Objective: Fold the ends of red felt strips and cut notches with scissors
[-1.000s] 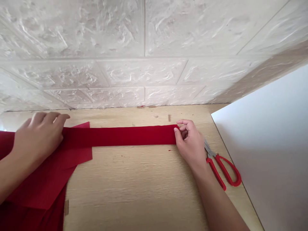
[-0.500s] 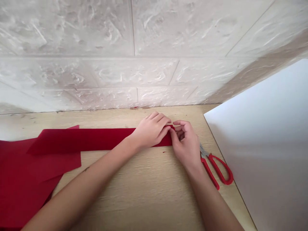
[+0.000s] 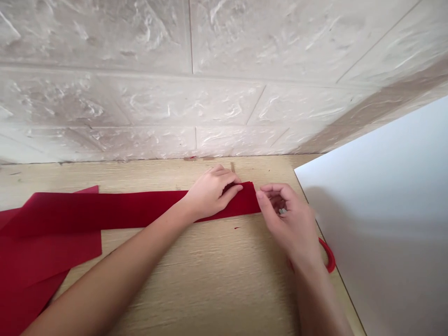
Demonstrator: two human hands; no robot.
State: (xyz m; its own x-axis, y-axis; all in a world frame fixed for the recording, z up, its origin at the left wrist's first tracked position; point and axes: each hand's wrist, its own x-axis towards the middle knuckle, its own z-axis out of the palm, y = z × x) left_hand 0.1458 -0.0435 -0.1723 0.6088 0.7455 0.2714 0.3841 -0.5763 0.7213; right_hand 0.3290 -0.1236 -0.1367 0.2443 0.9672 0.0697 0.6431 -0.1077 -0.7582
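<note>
A long red strip point(image 3: 115, 210), cloth-like and folded flat, lies across the wooden table. My left hand point(image 3: 213, 191) rests over it near the right end, thumb on top and fingers at the far edge, gripping it. Just right of the strip's squared end is my right hand point(image 3: 285, 210), fingers loosely curled and thumb a little apart, with nothing visible in it. Under and behind my right wrist lie scissors with red handles point(image 3: 329, 256), mostly hidden. Wider red sheets point(image 3: 31, 270) of similar material spread at the left, joining or overlapping the strip.
A white embossed brick-pattern wall point(image 3: 157, 102) rises behind the wooden table point(image 3: 196, 280). On the right stands a large white panel point(image 3: 385, 210), its edge running along the table. Small red scraps point(image 3: 236, 228) lie on the wood.
My right hand has let go of the strip's end and moved right, covering most of the scissors. My left hand has shifted slightly left, and the strip's end corner now shows.
</note>
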